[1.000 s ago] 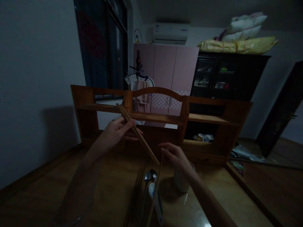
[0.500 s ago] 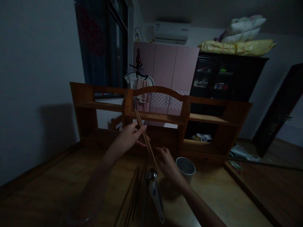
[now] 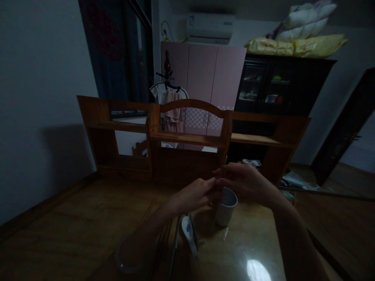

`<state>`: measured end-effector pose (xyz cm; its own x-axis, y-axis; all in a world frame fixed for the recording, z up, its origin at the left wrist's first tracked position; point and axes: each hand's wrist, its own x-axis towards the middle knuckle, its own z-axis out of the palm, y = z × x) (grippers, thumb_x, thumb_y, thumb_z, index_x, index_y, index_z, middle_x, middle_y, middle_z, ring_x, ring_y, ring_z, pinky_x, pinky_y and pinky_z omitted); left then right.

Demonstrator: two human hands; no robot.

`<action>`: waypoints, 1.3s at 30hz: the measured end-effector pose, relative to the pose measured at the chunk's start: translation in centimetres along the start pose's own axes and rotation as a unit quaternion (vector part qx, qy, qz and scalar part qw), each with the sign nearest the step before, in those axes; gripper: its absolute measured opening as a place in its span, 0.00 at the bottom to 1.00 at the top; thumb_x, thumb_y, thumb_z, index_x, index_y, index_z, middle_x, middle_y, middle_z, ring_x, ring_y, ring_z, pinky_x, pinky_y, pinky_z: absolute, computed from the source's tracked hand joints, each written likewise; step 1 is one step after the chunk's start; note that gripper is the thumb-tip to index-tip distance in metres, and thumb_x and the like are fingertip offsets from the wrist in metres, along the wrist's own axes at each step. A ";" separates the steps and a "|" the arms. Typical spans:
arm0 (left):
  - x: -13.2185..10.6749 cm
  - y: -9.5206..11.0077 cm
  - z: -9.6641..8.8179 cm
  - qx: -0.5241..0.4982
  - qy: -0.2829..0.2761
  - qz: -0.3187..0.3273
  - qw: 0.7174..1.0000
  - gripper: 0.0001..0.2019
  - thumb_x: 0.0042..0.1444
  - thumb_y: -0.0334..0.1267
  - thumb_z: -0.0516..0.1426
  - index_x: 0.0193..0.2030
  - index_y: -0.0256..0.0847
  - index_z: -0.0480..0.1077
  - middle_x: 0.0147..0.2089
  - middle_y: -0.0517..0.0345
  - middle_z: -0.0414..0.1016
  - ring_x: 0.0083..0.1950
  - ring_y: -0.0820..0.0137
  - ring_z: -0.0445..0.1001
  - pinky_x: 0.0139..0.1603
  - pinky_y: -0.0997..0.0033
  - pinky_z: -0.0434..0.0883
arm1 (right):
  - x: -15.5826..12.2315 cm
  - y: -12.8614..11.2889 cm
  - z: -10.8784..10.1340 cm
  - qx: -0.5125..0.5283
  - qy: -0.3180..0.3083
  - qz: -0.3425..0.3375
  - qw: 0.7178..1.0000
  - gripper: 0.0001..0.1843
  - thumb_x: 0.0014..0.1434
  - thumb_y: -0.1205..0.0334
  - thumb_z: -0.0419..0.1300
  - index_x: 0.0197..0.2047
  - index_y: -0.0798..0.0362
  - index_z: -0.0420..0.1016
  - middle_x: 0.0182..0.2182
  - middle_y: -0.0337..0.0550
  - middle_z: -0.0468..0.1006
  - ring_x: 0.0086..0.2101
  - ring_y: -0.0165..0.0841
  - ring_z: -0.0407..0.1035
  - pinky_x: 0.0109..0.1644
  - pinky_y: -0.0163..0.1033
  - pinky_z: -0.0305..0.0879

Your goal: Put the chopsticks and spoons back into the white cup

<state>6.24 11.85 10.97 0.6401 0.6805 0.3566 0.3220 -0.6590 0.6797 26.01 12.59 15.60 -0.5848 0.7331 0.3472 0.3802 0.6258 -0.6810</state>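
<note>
My left hand is closed around a pair of wooden chopsticks, dim and seen nearly end-on, above the left side of a pale metal-looking cup. From the right, my right hand meets it with fingers pinched at the chopsticks' upper part. The fingers hide most of the chopsticks and part of the cup's rim. Below my left hand a white ceramic spoon with a blue mark lies on the wooden desk. More chopsticks lie left of the spoon, partly covered by my left forearm.
A wooden shelf unit stands along the desk's far edge. Light glares off the desktop near my right forearm. Behind are a pink wardrobe, a clothes stand and a black cabinet. A wall borders the left side.
Both hands have moved right to the cup, and the chopsticks have gone from slanting over the spoon to upright beside the cup. My right hand has joined the left at them.
</note>
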 end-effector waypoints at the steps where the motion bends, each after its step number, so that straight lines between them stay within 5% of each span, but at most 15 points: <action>1: 0.2 -0.6 0.6 -0.001 -0.003 -0.005 1.000 0.15 0.62 0.43 0.53 0.53 0.41 0.67 0.42 0.55 0.78 0.39 0.69 0.78 0.38 0.73 0.71 | 0.0 0.5 -0.3 0.013 -0.021 0.012 1.000 0.15 0.58 0.52 0.63 0.43 0.53 0.78 0.38 0.45 0.80 0.38 0.37 0.75 0.40 0.37 0.71; 8: 0.9 -3.1 2.2 -0.041 -0.025 -0.021 0.999 0.16 0.60 0.47 0.55 0.47 0.39 0.75 0.39 0.58 0.79 0.36 0.69 0.77 0.35 0.76 0.69 | -0.2 1.4 -1.3 0.074 -0.099 0.068 0.990 0.13 0.56 0.56 0.65 0.41 0.54 0.79 0.35 0.42 0.81 0.36 0.35 0.76 0.39 0.36 0.72; 39: 1.4 -4.3 2.1 -0.014 -0.026 -0.030 0.999 0.18 0.59 0.48 0.56 0.40 0.35 0.78 0.32 0.55 0.81 0.34 0.68 0.79 0.33 0.79 0.68 | 0.7 3.5 -0.4 0.019 -0.088 0.046 0.995 0.12 0.57 0.54 0.63 0.36 0.54 0.78 0.31 0.41 0.80 0.32 0.35 0.75 0.34 0.35 0.69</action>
<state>7.18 14.94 7.22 0.6557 0.7010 0.2805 0.3424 -0.6072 0.7170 27.23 15.40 13.68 -0.6663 0.7269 0.1663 0.4120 0.5448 -0.7304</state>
